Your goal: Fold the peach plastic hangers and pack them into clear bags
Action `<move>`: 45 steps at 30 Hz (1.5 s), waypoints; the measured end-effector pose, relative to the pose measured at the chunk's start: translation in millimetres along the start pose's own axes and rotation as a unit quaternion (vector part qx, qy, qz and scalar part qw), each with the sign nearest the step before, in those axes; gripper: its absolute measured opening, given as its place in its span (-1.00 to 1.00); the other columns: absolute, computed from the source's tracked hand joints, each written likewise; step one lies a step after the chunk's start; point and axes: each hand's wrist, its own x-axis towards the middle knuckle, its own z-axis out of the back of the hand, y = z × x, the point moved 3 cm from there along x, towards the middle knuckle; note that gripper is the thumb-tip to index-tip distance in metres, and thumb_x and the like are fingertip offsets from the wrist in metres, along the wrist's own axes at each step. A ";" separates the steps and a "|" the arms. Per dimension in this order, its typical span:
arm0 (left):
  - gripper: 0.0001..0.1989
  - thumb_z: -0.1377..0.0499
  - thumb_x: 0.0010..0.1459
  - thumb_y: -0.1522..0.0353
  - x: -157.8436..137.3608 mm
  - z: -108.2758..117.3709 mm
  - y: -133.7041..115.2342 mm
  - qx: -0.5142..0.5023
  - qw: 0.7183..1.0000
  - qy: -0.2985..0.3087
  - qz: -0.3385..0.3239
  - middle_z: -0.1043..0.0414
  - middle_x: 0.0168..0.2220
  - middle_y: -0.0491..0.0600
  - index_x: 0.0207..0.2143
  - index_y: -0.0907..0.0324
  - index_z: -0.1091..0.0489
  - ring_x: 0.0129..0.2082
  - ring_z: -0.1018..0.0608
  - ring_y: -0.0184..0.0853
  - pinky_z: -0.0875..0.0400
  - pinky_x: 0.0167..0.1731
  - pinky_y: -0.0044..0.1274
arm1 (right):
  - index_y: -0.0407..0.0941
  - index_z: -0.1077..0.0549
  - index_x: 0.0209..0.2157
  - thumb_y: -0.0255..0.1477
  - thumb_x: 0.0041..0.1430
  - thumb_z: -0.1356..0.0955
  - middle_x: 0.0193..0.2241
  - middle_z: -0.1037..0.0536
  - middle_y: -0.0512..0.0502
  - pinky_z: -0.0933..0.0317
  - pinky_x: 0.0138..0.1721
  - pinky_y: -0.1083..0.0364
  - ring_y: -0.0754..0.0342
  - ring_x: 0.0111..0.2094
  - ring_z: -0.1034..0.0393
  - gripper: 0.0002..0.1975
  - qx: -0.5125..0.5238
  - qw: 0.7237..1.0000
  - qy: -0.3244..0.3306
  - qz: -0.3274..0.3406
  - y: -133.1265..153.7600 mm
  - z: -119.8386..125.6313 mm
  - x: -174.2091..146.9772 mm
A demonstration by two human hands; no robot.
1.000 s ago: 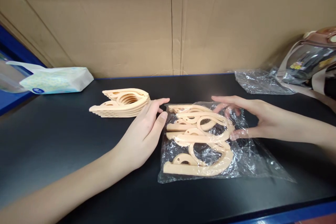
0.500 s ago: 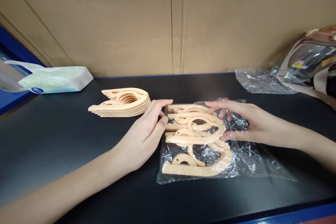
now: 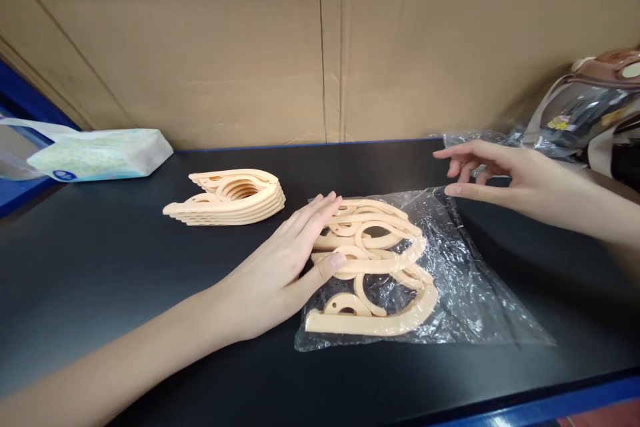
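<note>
Several beige folding clothes hangers (image 3: 373, 325) lie folded inside a clear plastic bag (image 3: 475, 307), flat on the black tabletop. My left hand (image 3: 280, 267) rests on the bag's left side, fingers stretched out over the ends of the upper hangers, thumb on a middle one. My right hand (image 3: 505, 170) is raised above the table to the right, apart from the bag, with fingers spread and nothing held. Left of the bag, beyond my left hand, sits a neat stack of the same folded hangers (image 3: 225, 203).
A tissue pack (image 3: 100, 155) lies at the back left. At the back right are a clear bag with straps (image 3: 575, 113) and a crumpled plastic wrapper (image 3: 455, 139), partly behind my right hand. A cardboard wall (image 3: 225, 47) closes off the table's back edge.
My right hand has let go of the bag and moved up and to the right. My left hand has slid rightward onto the bag. The bag's right part now lies flatter.
</note>
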 end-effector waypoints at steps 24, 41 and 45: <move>-0.20 -0.03 0.24 -0.07 23.6 -43.6 -66.3 0.135 0.963 0.056 -0.226 -0.03 0.37 0.15 0.31 0.31 -0.12 0.36 -0.10 -0.02 0.03 0.31 -0.24 | -0.15 -0.45 -0.58 -0.21 0.18 -0.34 -0.64 -0.45 0.01 -0.14 -0.50 0.15 0.15 -0.57 -0.35 -0.64 0.365 0.898 0.223 -0.099 11.6 -25.7 -6.0; -0.49 0.01 0.36 0.17 68.1 -41.0 -69.6 0.197 0.959 0.078 -0.187 -0.29 0.21 0.15 0.20 0.31 -0.26 0.20 -0.31 -0.06 -0.18 0.17 -0.25 | -0.13 -0.38 -0.62 -0.04 0.00 -0.42 -0.71 -0.41 0.04 -0.09 -0.64 0.18 0.20 -0.67 -0.28 -0.56 0.236 0.949 0.166 -0.128 1.0 -22.5 -1.2; -0.41 0.02 0.36 0.11 68.9 -40.2 -74.5 0.198 0.960 0.081 -0.181 -0.26 0.24 0.18 0.22 0.39 -0.21 0.23 -0.29 -0.06 -0.17 0.20 -0.28 | -0.13 -0.41 -0.54 -0.11 0.13 -0.39 -0.62 -0.51 0.00 -0.22 -0.55 0.18 0.18 -0.61 -0.38 -0.61 0.319 0.924 0.167 -0.129 5.7 -28.7 -2.4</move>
